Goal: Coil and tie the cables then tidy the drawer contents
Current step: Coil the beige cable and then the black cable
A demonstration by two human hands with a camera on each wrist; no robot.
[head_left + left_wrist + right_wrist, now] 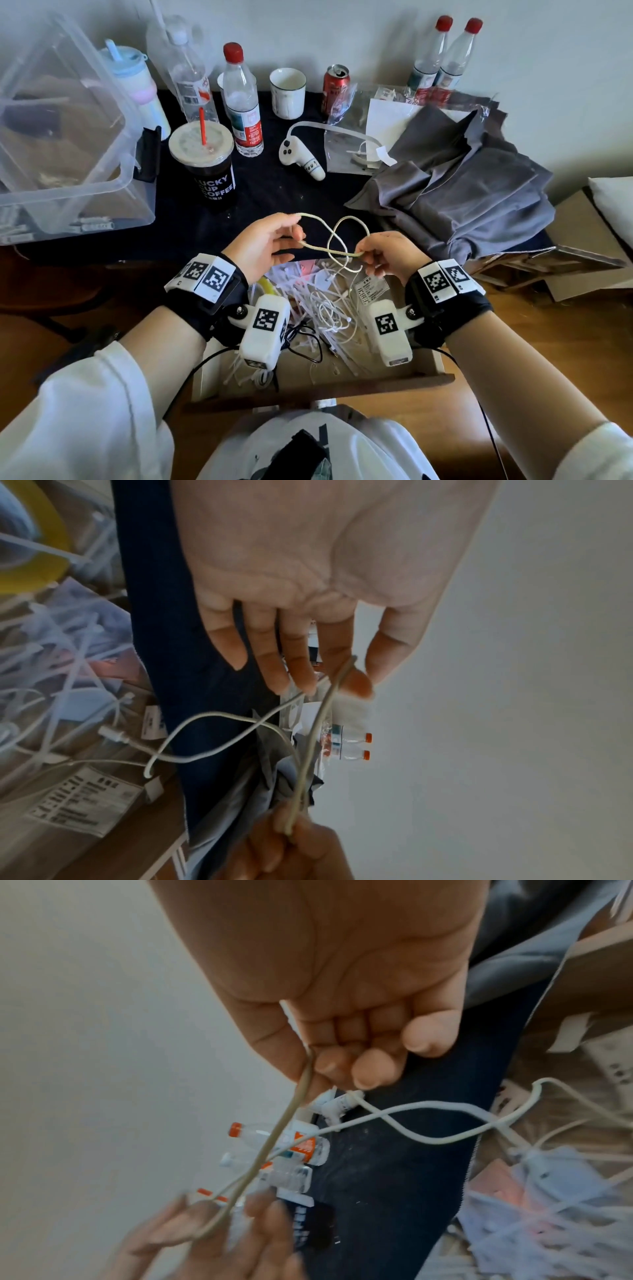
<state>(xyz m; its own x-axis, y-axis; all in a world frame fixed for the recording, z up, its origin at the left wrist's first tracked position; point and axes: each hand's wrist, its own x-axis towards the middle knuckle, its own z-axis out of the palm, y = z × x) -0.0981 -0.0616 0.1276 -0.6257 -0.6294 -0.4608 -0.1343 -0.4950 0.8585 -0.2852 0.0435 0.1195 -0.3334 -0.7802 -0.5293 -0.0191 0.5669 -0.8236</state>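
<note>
A thin beige cable (349,218) (310,750) (272,1139) is stretched between my two hands above the open wooden drawer (428,371). My left hand (294,233) (368,683) holds one bend of it between thumb and forefinger, the other fingers fairly straight. My right hand (363,253) (318,1069) pinches the other end between thumb and forefinger, its other fingers curled. Between the hands the cable crosses itself in a loose loop. One end trails down into the drawer, which holds a tangle of white cables (325,308), zip ties and a yellow tape roll (267,286).
On the dark tabletop behind stand a coffee cup with straw (209,164), several water bottles (243,102), a white mug (287,92), a red can (335,85) and a white controller (301,154). A clear plastic bin (68,137) fills the left; crumpled grey cloth (462,178) lies right.
</note>
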